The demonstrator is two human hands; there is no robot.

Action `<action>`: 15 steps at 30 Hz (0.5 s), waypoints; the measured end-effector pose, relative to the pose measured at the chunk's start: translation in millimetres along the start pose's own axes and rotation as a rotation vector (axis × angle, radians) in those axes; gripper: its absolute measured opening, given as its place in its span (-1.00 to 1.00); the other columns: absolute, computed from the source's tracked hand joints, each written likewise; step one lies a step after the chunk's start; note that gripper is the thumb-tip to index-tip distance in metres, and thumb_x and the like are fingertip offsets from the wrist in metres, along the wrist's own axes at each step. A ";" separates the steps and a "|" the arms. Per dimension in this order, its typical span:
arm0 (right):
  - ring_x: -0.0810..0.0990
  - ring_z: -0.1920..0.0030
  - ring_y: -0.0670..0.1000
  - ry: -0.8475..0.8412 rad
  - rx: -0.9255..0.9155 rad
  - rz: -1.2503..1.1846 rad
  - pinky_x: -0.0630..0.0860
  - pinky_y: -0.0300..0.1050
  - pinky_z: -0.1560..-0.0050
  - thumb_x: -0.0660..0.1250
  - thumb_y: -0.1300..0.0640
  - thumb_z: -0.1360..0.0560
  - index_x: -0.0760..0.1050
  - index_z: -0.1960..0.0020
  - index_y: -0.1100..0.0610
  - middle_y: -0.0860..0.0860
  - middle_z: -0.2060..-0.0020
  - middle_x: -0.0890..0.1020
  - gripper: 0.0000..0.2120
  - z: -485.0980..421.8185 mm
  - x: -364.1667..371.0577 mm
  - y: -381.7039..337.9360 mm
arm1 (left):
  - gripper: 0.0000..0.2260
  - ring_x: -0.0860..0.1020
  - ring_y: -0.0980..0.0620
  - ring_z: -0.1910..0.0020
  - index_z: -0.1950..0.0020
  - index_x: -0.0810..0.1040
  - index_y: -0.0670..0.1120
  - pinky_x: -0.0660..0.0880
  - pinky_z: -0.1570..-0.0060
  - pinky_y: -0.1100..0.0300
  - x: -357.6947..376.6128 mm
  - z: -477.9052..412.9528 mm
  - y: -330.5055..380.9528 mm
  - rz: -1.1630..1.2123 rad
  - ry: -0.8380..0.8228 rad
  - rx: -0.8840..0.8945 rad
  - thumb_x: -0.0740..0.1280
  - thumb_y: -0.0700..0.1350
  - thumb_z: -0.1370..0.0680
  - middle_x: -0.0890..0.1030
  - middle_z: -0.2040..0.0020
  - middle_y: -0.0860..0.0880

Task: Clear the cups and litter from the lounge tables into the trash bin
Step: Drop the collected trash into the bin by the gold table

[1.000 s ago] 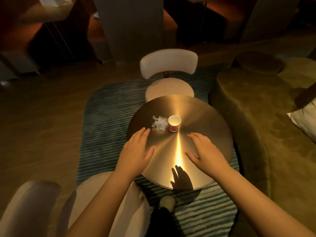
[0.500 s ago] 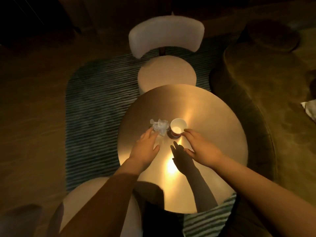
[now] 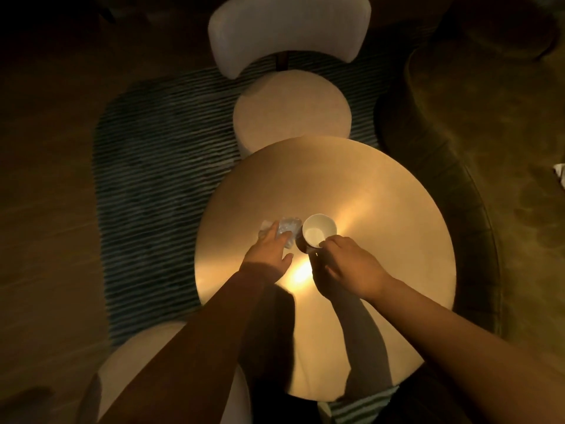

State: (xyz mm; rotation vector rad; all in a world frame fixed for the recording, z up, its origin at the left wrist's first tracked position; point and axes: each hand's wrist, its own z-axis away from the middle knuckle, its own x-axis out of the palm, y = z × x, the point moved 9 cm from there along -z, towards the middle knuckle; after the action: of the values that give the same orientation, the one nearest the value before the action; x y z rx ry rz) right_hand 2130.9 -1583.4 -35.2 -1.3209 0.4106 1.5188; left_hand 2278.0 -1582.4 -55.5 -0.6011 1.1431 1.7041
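No text, brand or number can be read, even on the cup (image 3: 319, 230).

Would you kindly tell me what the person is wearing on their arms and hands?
The left forearm and right forearm are bare to the picture's edge, with no sleeve in view. The left hand and right hand are ungloved; I see no watch, bracelet or ring, though the light is dim.

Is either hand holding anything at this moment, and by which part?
The right hand grips the paper cup at its near rim. The left hand lies with straight fingers on the crumpled wrapper, not gripping it.
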 end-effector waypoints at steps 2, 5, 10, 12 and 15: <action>0.46 -0.14 0.05 0.010 0.060 -0.006 0.53 -0.04 -0.01 0.30 0.15 -0.49 0.37 -0.28 0.10 0.06 -0.20 0.48 -0.63 -1.0 0.9 6.8 | -0.55 0.15 -0.06 -0.46 -0.46 0.19 0.03 0.29 -0.35 0.01 1.7 -3.7 0.8 0.011 -0.021 -0.003 0.20 0.00 -0.58 0.06 -0.53 0.02; 0.43 -0.17 0.08 0.016 0.091 -0.012 0.49 -0.04 -0.06 0.28 0.22 -0.49 0.40 -0.29 0.13 0.08 -0.20 0.48 -0.63 -1.8 -1.6 12.7 | -0.54 0.25 -0.04 -0.41 -0.45 0.20 -0.03 0.29 -0.34 0.04 -1.4 -4.7 0.3 0.050 -0.019 -0.021 0.21 0.00 -0.58 0.23 -0.47 -0.02; 0.41 -0.17 0.07 0.084 0.126 -0.034 0.49 -0.04 -0.02 0.32 0.18 -0.49 0.46 -0.25 0.12 0.07 -0.19 0.50 -0.67 13.1 -21.7 19.9 | -0.61 0.37 -0.01 -0.31 -0.40 0.30 -0.07 0.31 -0.31 0.13 -21.2 1.4 19.0 0.117 0.067 0.072 0.21 -0.07 -0.58 0.35 -0.38 -0.05; 0.42 -0.16 0.06 0.138 0.148 -0.023 0.50 -0.07 0.01 0.34 0.14 -0.49 0.49 -0.20 0.11 0.04 -0.16 0.51 -0.71 28.1 -36.7 24.3 | -0.65 0.40 0.01 -0.26 -0.38 0.35 -0.07 0.31 -0.28 0.19 -31.6 10.0 31.5 0.137 0.116 0.131 0.19 -0.09 -0.59 0.38 -0.34 -0.04; 0.46 -0.10 0.06 0.256 0.185 -0.028 0.51 -0.07 0.06 0.39 0.12 -0.46 0.55 -0.09 0.10 0.05 -0.09 0.55 -0.79 62.2 -67.0 31.1 | -0.70 0.44 0.04 -0.20 -0.32 0.43 -0.07 0.33 -0.21 0.24 -44.8 27.9 55.7 0.184 0.160 0.209 0.21 -0.11 -0.58 0.43 -0.27 -0.03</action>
State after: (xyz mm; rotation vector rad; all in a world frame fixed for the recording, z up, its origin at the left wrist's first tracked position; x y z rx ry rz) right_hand 2063.0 -1578.4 33.2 -1.3709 0.6768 1.2592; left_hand 2249.3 -1582.8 15.7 -0.5218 1.5095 1.6847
